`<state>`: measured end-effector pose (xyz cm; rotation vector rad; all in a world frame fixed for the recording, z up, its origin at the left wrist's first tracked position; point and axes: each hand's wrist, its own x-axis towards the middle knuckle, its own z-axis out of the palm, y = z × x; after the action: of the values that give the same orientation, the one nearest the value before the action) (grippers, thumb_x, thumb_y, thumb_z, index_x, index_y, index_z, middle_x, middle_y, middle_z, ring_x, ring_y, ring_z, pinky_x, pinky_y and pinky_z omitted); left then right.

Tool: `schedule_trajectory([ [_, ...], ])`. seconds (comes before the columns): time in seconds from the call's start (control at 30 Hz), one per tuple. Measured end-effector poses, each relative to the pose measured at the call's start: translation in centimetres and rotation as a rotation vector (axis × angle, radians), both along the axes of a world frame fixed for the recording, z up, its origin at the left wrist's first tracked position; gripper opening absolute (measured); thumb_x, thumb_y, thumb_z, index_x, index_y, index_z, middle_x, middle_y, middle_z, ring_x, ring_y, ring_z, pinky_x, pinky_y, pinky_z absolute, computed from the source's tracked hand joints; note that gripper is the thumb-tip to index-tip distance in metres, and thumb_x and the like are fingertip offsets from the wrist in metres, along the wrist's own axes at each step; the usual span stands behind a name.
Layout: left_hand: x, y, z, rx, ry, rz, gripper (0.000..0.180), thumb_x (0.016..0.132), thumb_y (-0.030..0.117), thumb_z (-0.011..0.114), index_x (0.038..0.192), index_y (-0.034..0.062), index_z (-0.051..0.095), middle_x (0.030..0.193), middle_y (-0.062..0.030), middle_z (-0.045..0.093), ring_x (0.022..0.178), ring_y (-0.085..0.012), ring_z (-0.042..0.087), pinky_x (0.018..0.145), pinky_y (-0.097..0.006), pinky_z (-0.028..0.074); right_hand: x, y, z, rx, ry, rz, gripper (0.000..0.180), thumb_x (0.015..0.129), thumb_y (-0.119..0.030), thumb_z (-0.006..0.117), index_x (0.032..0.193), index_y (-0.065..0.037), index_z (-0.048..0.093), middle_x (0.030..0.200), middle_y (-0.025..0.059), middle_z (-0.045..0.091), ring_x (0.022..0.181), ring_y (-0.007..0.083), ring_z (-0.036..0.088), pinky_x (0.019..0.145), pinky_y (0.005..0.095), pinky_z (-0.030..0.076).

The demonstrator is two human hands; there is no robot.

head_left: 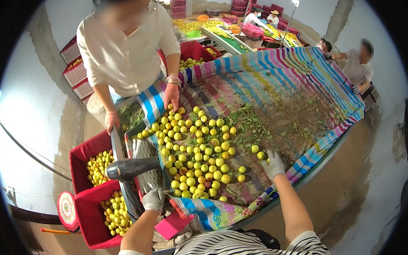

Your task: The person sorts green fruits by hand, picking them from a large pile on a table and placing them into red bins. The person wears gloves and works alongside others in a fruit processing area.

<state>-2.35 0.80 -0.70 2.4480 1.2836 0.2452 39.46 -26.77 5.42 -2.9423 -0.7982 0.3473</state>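
A heap of small yellow-green fruits [193,150] lies on a striped cloth table [274,75], mixed with green leaves [249,126]. My right hand [273,164], in a white glove, rests on the cloth next to two loose fruits [258,151] at the heap's right edge, fingers spread. My left hand [153,200], also gloved, grips the near left edge of the table beside a grey metal chute [133,168]. Across the heap, another person in a white shirt has a pink-gloved hand [171,96] on the fruits.
Two red crates [87,208] holding yellow fruits stand at the left below the chute. A pink flat object [173,224] lies at the near edge. More people, crates and fruit tables [218,35] fill the back of the room. Another person [359,66] stands at the far right.
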Motion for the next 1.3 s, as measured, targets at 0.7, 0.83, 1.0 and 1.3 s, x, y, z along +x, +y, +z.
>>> schedule_trajectory([
  [0.7,0.0,0.3,1.6,-0.132,-0.001,0.023,0.041,0.095,0.035,0.045,0.080,0.0049,0.067,0.079,-0.0188,0.067,0.074,-0.0384,0.065,0.070,-0.048,0.051,-10.0,2.9,-1.1,-0.107,0.057,1.146,0.075,0.081,-0.040,0.069,0.143,-0.009,0.039,0.147,0.0181,0.038,0.137,0.0340,0.035,0.117,0.0455,0.024],
  [0.83,0.5,0.3,1.5,-0.172,0.039,0.010,0.036,0.095,0.031,0.046,0.083,0.0049,0.068,0.081,-0.0183,0.067,0.076,-0.0378,0.065,0.072,-0.046,0.051,-11.2,3.8,-3.4,-0.100,0.046,1.238,0.081,0.078,-0.037,0.070,0.145,-0.006,0.036,0.145,0.0213,0.038,0.137,0.0359,0.034,0.117,0.0468,0.022],
  [1.0,-0.3,0.1,1.5,-0.141,-0.007,0.020,0.037,0.094,0.032,0.046,0.078,0.0062,0.067,0.078,-0.0164,0.067,0.072,-0.0368,0.065,0.069,-0.047,0.051,-14.4,10.0,-3.7,0.080,0.047,1.301,0.079,0.080,-0.036,0.067,0.147,-0.009,0.034,0.147,0.0212,0.035,0.139,0.0367,0.032,0.117,0.0482,0.022],
  [1.3,0.0,0.2,0.8,-0.077,-0.058,0.032,0.032,0.092,0.028,0.048,0.075,0.0057,0.063,0.074,-0.0190,0.063,0.071,-0.0399,0.061,0.065,-0.049,0.048,-21.4,22.5,-5.2,0.074,0.058,1.408,0.078,0.076,-0.044,0.069,0.139,-0.007,0.043,0.148,0.0158,0.038,0.141,0.0319,0.030,0.117,0.0508,0.019],
])
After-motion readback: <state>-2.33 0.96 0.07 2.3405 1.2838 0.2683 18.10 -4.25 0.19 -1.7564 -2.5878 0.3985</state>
